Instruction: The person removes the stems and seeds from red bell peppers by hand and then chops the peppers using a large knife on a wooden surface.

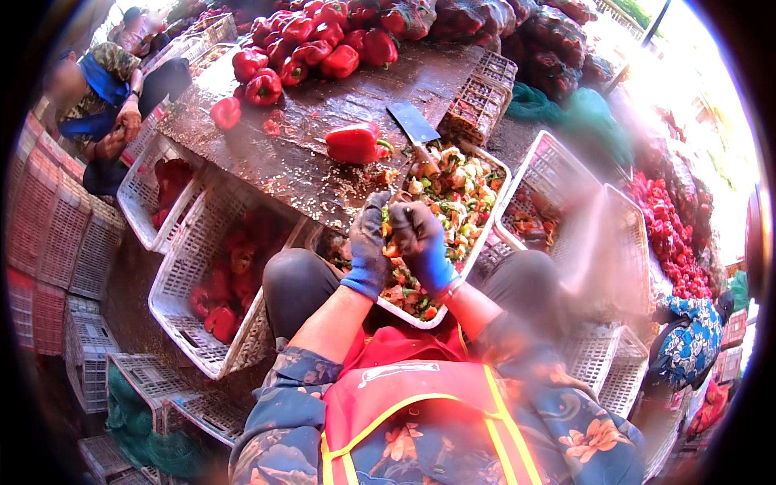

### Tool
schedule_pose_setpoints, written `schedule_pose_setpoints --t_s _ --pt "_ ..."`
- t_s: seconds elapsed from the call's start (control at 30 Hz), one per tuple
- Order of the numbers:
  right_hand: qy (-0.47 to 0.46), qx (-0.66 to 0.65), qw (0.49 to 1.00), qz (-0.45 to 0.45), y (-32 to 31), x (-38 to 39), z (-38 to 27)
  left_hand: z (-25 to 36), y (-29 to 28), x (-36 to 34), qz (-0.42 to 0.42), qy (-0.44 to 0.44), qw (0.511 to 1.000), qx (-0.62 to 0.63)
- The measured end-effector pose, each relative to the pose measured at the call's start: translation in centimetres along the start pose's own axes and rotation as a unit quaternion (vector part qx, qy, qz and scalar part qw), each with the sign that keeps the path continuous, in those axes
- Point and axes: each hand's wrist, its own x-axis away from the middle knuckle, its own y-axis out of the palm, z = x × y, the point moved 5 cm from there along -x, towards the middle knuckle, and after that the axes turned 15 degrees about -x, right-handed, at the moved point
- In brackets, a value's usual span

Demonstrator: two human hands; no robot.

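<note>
My left hand [369,241] and right hand [419,230] curl over scrap crate [414,322]; cannot tell if pinching. Red pepper [352,144] on desk [299,153].

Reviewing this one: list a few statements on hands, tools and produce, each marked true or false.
1. The left hand and right hand are gloved. True.
2. The knife is gripped in the right hand. False: the knife lies apart from both hands.
3. The pepper beside the knife is yellow. False: that pepper is red.
4. A crate of chopped pieces sits between the knees. True.
5. Green netting shows at lower left. True.
</note>
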Motion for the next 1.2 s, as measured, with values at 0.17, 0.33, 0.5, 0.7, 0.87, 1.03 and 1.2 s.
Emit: schedule_pose_setpoints --t_s 0.17,0.33,0.5,0.7,0.87,1.03,1.2 --pt "0.074 -0.089 0.993 -0.016 0.9 1.1 1.0 -1.0 -2.8 -1.6 0.12 -0.036 0.991 -0.042" --pt "0.132 -0.289 0.93 0.186 -3.5 -6.6 -1.7 -0.8 -1.0 1.3 -0.017 -0.077 0.927 -0.366" --pt "0.032 -0.187 0.975 -0.114 6.6 -12.0 -4.5 1.3 3.4 3.4 -0.179 0.078 0.795 -0.574" --pt "-0.049 0.548 0.834 -0.047 -4.4 -17.5 2.7 11.1 2.7 -0.5 -0.069 0.195 0.766 -0.608" --pt "0.124 0.585 0.792 -0.123 -7.5 -15.5 7.9 11.7 1.2 -10.3 0.048 0.138 0.636 -0.758" --pt "0.193 0.496 0.844 -0.064 -10.6 -16.1 8.3 8.9 0.4 -16.3 0.005 0.106 0.623 -0.775" --pt "0.315 -0.134 0.939 0.031 -8.9 -14.7 4.1 8.3 -4.7 -19.7 -0.135 0.194 0.726 -0.646"
